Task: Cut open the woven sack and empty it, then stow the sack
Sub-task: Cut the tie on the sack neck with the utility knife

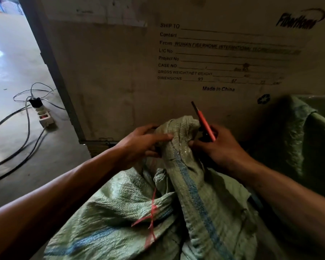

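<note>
My left hand (139,145) pinched the sack (178,139) neck while my right hand (218,145) gripped the red cutter (204,122), so a slip risked slicing my left fingers (163,136) nearby

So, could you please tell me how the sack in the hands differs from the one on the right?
The near sack is gripped at its bunched neck by the left hand and right hand; the far sack lies untouched. The near one shows a blue stripe and red string; the far one shows neither. Both are green woven.
</note>
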`<state>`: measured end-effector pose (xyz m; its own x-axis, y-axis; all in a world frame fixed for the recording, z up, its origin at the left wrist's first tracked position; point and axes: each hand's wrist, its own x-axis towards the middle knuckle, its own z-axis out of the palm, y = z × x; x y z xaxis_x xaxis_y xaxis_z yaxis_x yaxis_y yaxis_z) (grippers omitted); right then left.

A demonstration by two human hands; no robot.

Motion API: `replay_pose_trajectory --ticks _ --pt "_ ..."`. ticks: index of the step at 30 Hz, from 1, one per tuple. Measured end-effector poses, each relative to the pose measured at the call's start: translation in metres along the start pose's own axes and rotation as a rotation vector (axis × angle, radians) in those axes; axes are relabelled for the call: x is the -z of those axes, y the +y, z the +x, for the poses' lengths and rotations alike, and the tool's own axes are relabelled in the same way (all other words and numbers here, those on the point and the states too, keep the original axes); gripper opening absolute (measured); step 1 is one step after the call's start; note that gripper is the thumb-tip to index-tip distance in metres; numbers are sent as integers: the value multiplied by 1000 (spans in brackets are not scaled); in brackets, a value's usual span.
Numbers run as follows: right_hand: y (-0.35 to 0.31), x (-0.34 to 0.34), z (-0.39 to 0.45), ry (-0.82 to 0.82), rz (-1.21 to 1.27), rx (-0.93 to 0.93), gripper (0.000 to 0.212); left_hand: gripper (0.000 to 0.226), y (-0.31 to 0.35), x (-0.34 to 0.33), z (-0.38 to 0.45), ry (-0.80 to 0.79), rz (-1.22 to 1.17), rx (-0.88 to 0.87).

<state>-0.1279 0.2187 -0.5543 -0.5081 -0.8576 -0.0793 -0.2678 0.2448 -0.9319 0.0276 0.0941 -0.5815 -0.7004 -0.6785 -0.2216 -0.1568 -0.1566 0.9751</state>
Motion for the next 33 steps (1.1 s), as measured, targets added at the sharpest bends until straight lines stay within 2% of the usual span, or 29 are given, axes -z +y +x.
replay_pose_trajectory --ticks 1,4,6,8,11,13,16,26,33 --pt "-2 0 0 9 -26 -10 39 48 -1 1 0 41 27 5" --pt "-14 0 -4 44 -70 -18 42 61 -4 2 3 281 130 24" --pt "-25 2 -10 22 -129 -12 32 66 -6 8 5 411 226 30" --pt "-34 3 -18 -65 -223 -36 20 66 -9 17 6 473 368 29" --pt "-38 -2 -32 -237 -356 -64 20 66 -13 26 6 483 498 26" --pt "-40 -4 -41 -285 -398 -55 22 74 -16 27 8 489 481 6" --pt "-39 -7 -46 -319 -419 -40 29 69 -16 24 7 501 477 -38" --pt "-41 -11 -49 -336 -499 -36 34 60 -12 22 2 494 578 -180" --pt "-52 -13 -53 -343 -667 -5 21 53 -10 17 1 504 672 -272"
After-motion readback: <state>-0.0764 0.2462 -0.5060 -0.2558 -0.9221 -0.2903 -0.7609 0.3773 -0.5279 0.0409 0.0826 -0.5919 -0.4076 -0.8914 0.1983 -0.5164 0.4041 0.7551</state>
